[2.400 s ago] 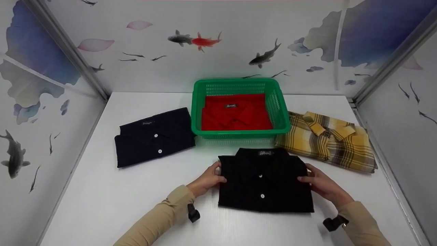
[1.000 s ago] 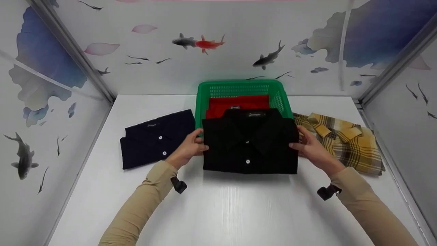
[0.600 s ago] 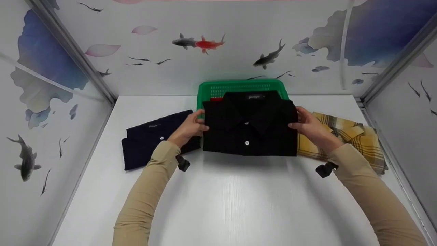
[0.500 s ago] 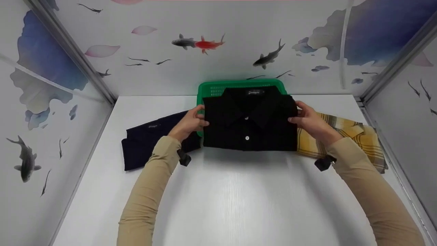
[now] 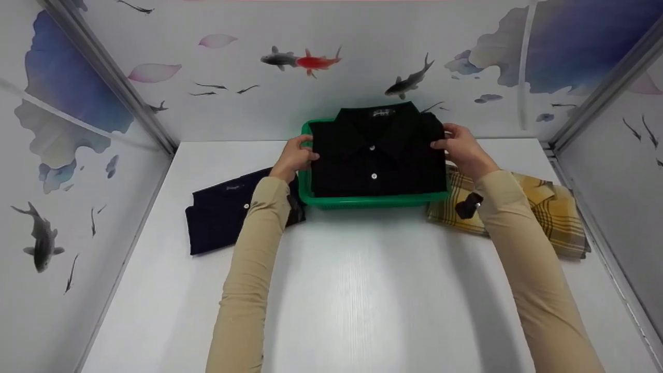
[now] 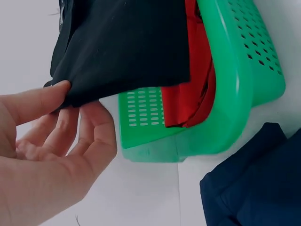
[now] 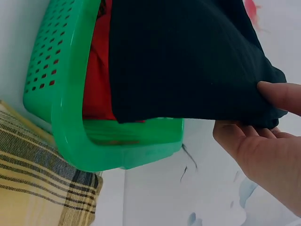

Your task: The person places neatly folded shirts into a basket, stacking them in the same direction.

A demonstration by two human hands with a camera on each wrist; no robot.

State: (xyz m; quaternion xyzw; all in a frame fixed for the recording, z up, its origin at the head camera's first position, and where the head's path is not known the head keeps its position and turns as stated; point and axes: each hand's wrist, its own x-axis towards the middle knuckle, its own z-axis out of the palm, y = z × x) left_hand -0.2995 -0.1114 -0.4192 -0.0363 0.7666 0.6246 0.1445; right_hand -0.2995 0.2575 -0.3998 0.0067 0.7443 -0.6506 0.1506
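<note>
A folded black shirt [image 5: 378,160] with white buttons is held over the green basket [image 5: 373,201], its collar towards the back wall. My left hand [image 5: 296,156] pinches its left edge between thumb and fingers. On the opposite edge, my right hand [image 5: 463,149] pinches the cloth in the same way. Under the black shirt a folded red shirt [image 6: 200,70] lies in the basket, visible in both wrist views but covered in the head view. In the right wrist view the black shirt's near edge hangs just inside the basket's rim [image 7: 77,94].
A folded navy shirt [image 5: 217,223] lies on the white table [image 5: 352,290] left of the basket, partly behind my left sleeve. To the right, a folded yellow plaid shirt [image 5: 559,217] sits partly under my right forearm. The printed wall [image 5: 217,114] stands close behind the basket.
Both hands have lifted the black shirt from the table's front and carried it away from me, over the basket. It now hides the red shirt in the head view.
</note>
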